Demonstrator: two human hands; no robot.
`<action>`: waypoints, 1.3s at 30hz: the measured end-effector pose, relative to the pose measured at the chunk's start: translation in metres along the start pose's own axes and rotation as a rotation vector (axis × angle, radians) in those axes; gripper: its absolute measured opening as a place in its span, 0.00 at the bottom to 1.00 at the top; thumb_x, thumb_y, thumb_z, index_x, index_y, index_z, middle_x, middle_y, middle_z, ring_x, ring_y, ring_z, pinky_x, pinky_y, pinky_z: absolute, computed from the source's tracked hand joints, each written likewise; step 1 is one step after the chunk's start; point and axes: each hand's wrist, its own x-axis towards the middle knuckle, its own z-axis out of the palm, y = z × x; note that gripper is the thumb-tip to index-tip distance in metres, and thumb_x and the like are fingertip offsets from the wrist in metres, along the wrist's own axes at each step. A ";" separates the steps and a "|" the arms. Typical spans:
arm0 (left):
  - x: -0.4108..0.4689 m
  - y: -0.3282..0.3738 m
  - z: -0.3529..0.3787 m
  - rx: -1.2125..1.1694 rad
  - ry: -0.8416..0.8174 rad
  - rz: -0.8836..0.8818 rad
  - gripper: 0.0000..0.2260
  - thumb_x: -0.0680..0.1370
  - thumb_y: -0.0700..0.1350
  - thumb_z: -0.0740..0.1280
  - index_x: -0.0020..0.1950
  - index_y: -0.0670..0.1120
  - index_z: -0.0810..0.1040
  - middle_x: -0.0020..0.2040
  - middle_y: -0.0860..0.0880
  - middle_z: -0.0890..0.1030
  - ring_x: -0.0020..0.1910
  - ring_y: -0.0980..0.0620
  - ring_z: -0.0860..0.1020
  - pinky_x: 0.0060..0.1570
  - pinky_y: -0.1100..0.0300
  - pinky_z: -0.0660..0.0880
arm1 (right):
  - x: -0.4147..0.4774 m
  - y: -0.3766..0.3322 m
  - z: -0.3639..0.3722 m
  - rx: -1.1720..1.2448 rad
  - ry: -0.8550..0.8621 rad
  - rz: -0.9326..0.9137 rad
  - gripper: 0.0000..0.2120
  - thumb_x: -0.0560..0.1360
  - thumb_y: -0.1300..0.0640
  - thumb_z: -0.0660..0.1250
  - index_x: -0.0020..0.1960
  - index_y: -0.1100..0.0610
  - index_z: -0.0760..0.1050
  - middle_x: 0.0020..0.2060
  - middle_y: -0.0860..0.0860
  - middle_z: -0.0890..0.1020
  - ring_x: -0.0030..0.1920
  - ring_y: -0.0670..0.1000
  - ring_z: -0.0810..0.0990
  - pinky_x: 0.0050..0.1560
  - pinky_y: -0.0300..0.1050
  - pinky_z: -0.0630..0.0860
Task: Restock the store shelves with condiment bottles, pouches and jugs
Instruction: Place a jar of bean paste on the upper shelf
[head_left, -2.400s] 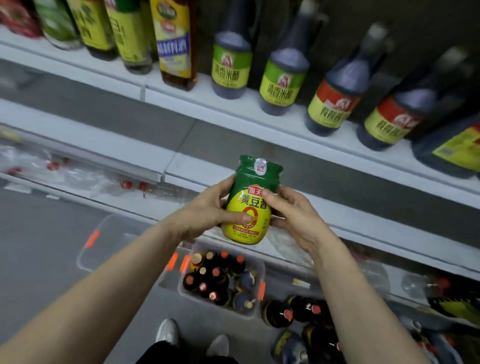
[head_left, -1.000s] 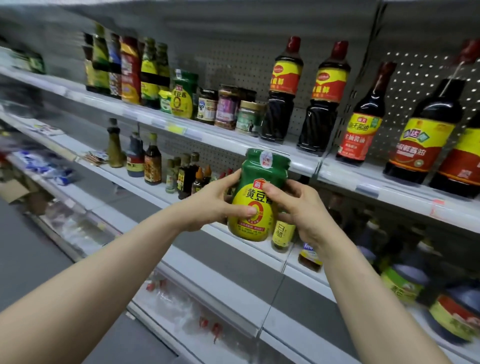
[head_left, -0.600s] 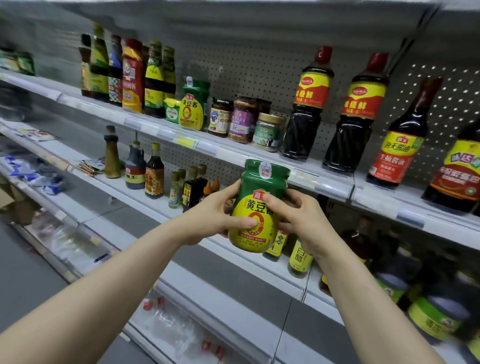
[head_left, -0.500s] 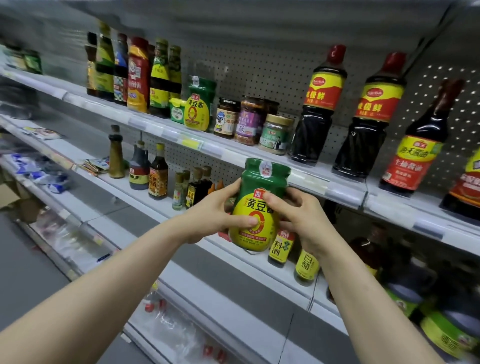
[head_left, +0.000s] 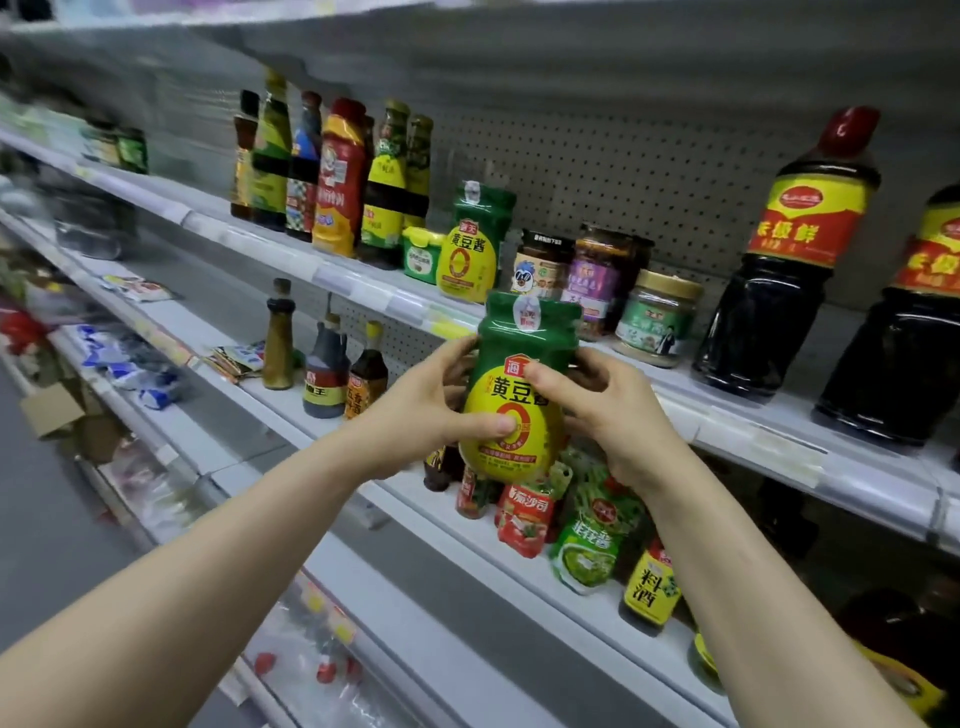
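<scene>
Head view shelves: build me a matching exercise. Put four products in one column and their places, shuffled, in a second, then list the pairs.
Things
1. held sauce jar
2. matching sauce jar
3. red pouch
4. cream-lidded jar

Places
A. upper shelf, right of the purple-labelled jar
B. lower shelf, left of the green pouch
C. gripped by left hand and right hand
D. upper shelf, beside the small green tub

Pairs: 1-C, 2-D, 3-B, 4-A

White shelves (head_left: 727, 423) (pegboard (head_left: 623, 176) behind) flank grey floor (head_left: 41, 545).
</scene>
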 end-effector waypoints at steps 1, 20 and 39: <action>0.007 0.000 -0.011 -0.001 0.007 0.016 0.41 0.63 0.47 0.78 0.73 0.56 0.65 0.64 0.55 0.79 0.60 0.55 0.80 0.51 0.55 0.81 | 0.011 -0.001 0.007 -0.003 0.013 -0.013 0.22 0.66 0.43 0.77 0.57 0.50 0.82 0.52 0.46 0.87 0.52 0.47 0.86 0.44 0.39 0.81; 0.144 0.014 -0.188 -0.023 -0.178 0.115 0.45 0.64 0.47 0.77 0.79 0.53 0.61 0.67 0.60 0.73 0.57 0.57 0.80 0.43 0.59 0.81 | 0.173 -0.041 0.108 -0.176 0.321 -0.053 0.18 0.73 0.49 0.77 0.61 0.51 0.80 0.54 0.46 0.86 0.53 0.45 0.85 0.48 0.42 0.83; 0.214 0.004 -0.213 -0.009 -0.433 0.125 0.41 0.68 0.50 0.75 0.78 0.60 0.62 0.69 0.54 0.74 0.60 0.55 0.80 0.46 0.60 0.81 | 0.209 -0.037 0.109 -0.120 0.452 0.025 0.13 0.74 0.50 0.75 0.57 0.51 0.81 0.49 0.44 0.87 0.48 0.42 0.86 0.39 0.35 0.81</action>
